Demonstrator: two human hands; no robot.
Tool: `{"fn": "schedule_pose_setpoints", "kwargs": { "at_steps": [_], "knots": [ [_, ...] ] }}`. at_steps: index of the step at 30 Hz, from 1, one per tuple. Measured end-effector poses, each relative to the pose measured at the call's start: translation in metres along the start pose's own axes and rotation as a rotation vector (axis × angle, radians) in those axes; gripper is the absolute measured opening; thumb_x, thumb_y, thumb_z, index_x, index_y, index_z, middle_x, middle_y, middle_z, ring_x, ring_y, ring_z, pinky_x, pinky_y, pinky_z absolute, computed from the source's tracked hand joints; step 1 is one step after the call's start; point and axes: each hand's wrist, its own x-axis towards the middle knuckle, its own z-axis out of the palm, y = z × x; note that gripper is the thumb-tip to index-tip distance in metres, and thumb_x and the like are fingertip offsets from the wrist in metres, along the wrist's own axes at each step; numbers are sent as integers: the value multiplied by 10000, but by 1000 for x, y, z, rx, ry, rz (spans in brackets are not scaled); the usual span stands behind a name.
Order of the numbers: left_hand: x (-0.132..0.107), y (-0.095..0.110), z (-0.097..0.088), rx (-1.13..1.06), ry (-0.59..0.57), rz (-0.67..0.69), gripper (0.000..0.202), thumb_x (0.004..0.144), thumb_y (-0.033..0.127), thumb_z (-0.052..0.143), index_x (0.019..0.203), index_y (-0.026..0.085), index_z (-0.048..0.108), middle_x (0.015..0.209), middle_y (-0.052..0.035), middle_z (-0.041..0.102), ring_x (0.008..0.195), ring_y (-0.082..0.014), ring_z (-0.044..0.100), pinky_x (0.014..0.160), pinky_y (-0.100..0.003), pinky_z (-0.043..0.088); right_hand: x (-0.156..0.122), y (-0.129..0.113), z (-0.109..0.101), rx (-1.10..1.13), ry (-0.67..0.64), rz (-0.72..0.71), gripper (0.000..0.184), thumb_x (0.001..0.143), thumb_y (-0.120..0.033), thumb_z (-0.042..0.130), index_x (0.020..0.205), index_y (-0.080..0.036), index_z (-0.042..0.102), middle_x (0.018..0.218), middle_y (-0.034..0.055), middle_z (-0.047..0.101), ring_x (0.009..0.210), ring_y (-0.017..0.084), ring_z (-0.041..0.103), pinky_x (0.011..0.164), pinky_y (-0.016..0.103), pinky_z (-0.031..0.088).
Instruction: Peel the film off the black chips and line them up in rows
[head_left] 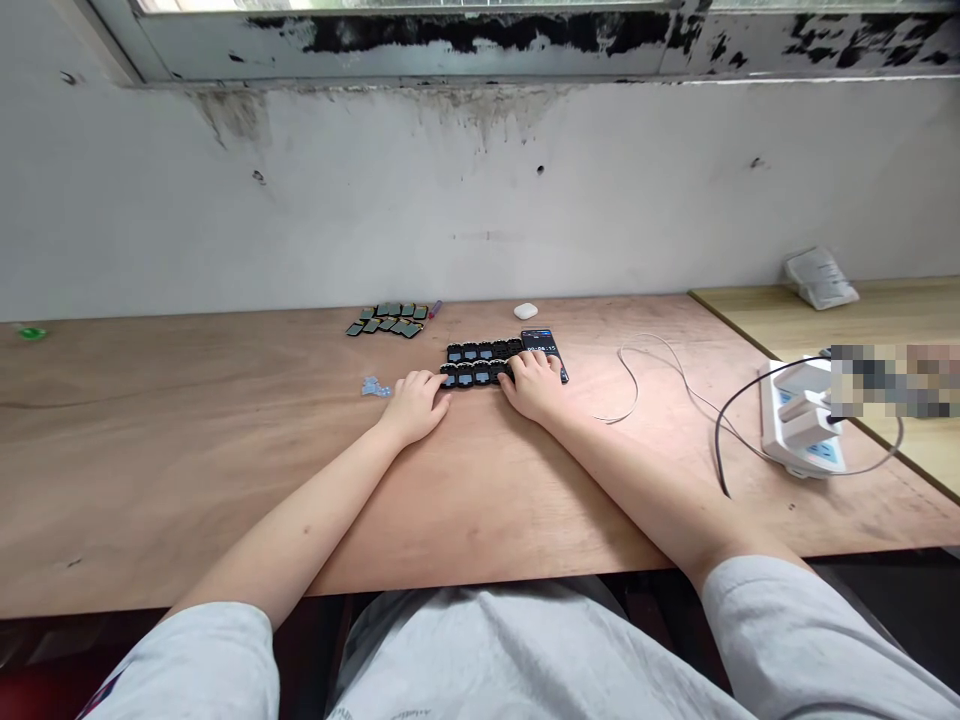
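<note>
Two rows of small black pieces (482, 375) lie side by side on the wooden table, several of them with pale blue squares on top. At the left end of the nearer row rests my left hand (414, 405), its fingertips touching or almost touching the end piece and its thumb apart. My right hand (534, 385) lies spread over the right end of that row, hiding some pieces and the lower part of a phone. That phone (541, 341) shows a running-time display. Left of my left hand sits a small heap of pale blue bits (375, 387).
Several grey-green square pieces with dark edges (388, 319) lie at the back, beside a small purple object (436, 309). A white rounded case (526, 311) stands near the wall. At right are a white cable (679, 365), a power strip (802, 425) and a white packet (821, 278).
</note>
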Motion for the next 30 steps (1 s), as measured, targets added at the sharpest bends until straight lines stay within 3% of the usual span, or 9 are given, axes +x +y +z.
{"fn": "schedule_pose_setpoints", "kwargs": {
  "at_steps": [7,11,16,19,22,24,30],
  "knots": [
    [0,3,-4,-74,-50,61,477,1006,424,478,1412,193,571,1333,-160,645,1286,-342,533,1034,-508,417,8,3,-6,23,-98,59,310,1023,-460,528,1106,-182,637,1256,219,640,1296,427,450,1107,699,264],
    [-4,-6,-10,-63,6,-23,466,1011,441,456,1386,198,588,1345,-161,655,1289,-340,537,1051,-520,394,12,6,-3,20,-166,23,389,1030,-513,519,1215,-189,626,1335,204,635,1362,430,422,1124,693,245],
    [-13,-58,-24,71,143,-306,405,944,274,452,1280,180,658,1286,-161,691,1233,-356,564,1041,-539,394,9,3,-6,-45,-167,6,439,1043,-548,476,1261,-195,620,1240,191,697,1339,395,449,1138,635,238],
    [-21,-98,-31,84,132,-409,398,890,241,464,1201,175,704,1270,-149,692,1217,-354,573,1014,-513,432,4,-5,-14,-165,-191,16,461,1068,-540,404,1236,-178,636,1221,190,707,1302,375,466,1137,588,231],
    [-28,-124,-37,12,97,-328,381,906,289,456,1139,199,743,1225,-115,701,1209,-322,577,1032,-479,444,-2,-13,-24,-236,-185,9,467,1074,-530,381,1160,-171,668,1153,180,733,1224,362,507,1133,559,215],
    [-30,-129,-39,-34,74,-256,384,930,354,457,1122,221,761,1205,-100,699,1208,-301,577,1062,-464,433,-4,-16,-29,-254,-167,-7,479,1080,-521,361,1133,-170,682,1090,175,748,1176,357,528,1134,553,201],
    [-29,-114,-39,-22,-13,-137,393,932,494,512,1105,270,785,1293,-94,664,1293,-322,514,1082,-502,393,-7,-18,-35,-238,-107,-68,522,1087,-481,372,1008,-160,777,1038,181,752,1149,351,533,1132,552,218]
  ]
}}
